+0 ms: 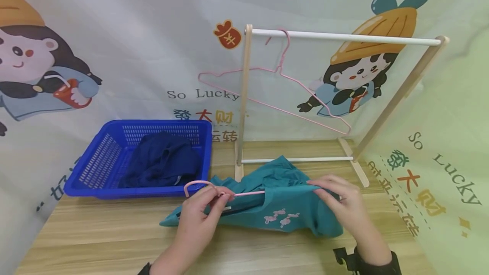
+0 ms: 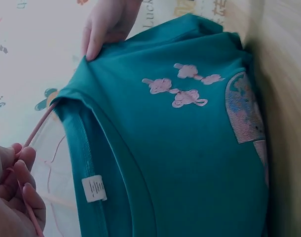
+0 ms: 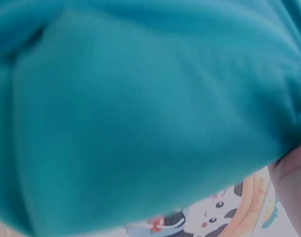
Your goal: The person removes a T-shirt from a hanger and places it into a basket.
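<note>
A teal T-shirt (image 1: pixel 294 207) with pale embroidered animals is held up over the table, its neckline and white label facing the left side. My left hand (image 1: pixel 204 211) pinches a pink hanger (image 1: pixel 248 193) near the base of its hook. One arm of that hanger runs into the shirt's neck opening, and its end is hidden under the cloth. On the shirt's shoulder, my right hand (image 1: pixel 341 200) pinches the fabric between thumb and fingers; the left wrist view shows this right hand (image 2: pixel 108 27) at the top. Teal cloth fills most of the right wrist view.
A blue plastic basket (image 1: pixel 85 173) holding a dark navy garment (image 1: pixel 162 160) stands at the left on the wooden table (image 1: pixel 114 232). Behind the shirt stands a rack with a white top rail (image 1: pixel 344 36); another pink hanger (image 1: pixel 302 84) hangs from it. A printed cloth backdrop surrounds the table.
</note>
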A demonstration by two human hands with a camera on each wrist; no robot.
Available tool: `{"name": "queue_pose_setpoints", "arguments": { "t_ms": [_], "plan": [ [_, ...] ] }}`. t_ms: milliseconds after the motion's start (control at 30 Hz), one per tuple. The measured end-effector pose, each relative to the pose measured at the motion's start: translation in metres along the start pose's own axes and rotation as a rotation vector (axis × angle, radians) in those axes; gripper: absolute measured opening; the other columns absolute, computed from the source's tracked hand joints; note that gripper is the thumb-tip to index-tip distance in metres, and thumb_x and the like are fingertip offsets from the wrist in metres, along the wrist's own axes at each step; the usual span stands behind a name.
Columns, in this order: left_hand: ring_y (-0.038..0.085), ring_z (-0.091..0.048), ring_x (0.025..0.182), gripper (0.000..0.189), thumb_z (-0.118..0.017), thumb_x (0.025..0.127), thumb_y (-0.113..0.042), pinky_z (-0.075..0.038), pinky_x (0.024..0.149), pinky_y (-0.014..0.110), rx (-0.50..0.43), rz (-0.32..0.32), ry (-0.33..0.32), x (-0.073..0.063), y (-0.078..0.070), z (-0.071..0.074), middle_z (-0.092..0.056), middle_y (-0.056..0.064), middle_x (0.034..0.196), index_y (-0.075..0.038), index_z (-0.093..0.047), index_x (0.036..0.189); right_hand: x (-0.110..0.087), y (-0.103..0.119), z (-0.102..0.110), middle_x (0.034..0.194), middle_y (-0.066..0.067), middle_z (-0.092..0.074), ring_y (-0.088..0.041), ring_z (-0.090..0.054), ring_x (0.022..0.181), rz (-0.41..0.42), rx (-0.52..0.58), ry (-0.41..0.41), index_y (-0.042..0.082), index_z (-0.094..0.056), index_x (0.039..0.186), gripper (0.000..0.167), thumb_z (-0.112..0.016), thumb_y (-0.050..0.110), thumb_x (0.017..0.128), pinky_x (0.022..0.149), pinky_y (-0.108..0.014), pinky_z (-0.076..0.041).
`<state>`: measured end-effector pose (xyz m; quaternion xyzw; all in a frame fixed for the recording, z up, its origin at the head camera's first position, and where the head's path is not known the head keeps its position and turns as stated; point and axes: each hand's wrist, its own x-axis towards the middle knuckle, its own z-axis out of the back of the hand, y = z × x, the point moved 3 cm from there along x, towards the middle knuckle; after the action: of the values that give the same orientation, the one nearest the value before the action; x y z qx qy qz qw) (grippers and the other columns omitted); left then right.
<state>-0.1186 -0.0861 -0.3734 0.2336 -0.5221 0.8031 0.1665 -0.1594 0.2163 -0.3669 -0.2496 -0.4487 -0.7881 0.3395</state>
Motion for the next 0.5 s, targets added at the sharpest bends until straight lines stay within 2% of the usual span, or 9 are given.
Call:
{"name": "queue_pose_setpoints", "arguments": {
  "t_ms": [167, 333, 500],
  "plan": [
    [0.005, -0.062, 0.078, 0.011, -0.062, 0.091, -0.010, -0.051, 0.065, 0.016, 0.027, -0.045, -0.015, 0.003, 0.000, 0.008, -0.068, -0.008, 0.086, -0.018, -0.069, 0.087, -0.001, 0.000, 0.008, 0.098, -0.005, -0.070, -0.003, -0.062, 0.097, 0.026, 0.031, -0.025, 0.000, -0.072, 0.100, 0.034, -0.063, -0.021, 0.075, 0.081, -0.012, -0.048],
    [0.005, -0.063, 0.081, 0.011, -0.063, 0.090, -0.007, -0.050, 0.070, 0.013, 0.022, -0.069, -0.032, 0.005, 0.000, 0.013, -0.069, -0.003, 0.085, -0.014, -0.070, 0.088, -0.003, 0.001, 0.013, 0.102, -0.005, -0.070, -0.004, -0.062, 0.101, 0.017, 0.044, -0.057, 0.000, -0.072, 0.102, 0.032, -0.061, -0.019, 0.078, 0.081, -0.011, -0.048],
    [0.005, -0.063, 0.083, 0.011, -0.063, 0.089, -0.005, -0.050, 0.072, 0.012, 0.028, -0.062, -0.047, 0.006, -0.001, 0.020, -0.070, -0.002, 0.086, -0.013, -0.070, 0.090, -0.005, -0.001, 0.019, 0.105, -0.002, -0.071, -0.007, -0.063, 0.102, 0.026, 0.106, -0.115, -0.007, -0.070, 0.099, 0.027, -0.058, -0.021, 0.079, 0.084, -0.013, -0.050]
  ]
}}
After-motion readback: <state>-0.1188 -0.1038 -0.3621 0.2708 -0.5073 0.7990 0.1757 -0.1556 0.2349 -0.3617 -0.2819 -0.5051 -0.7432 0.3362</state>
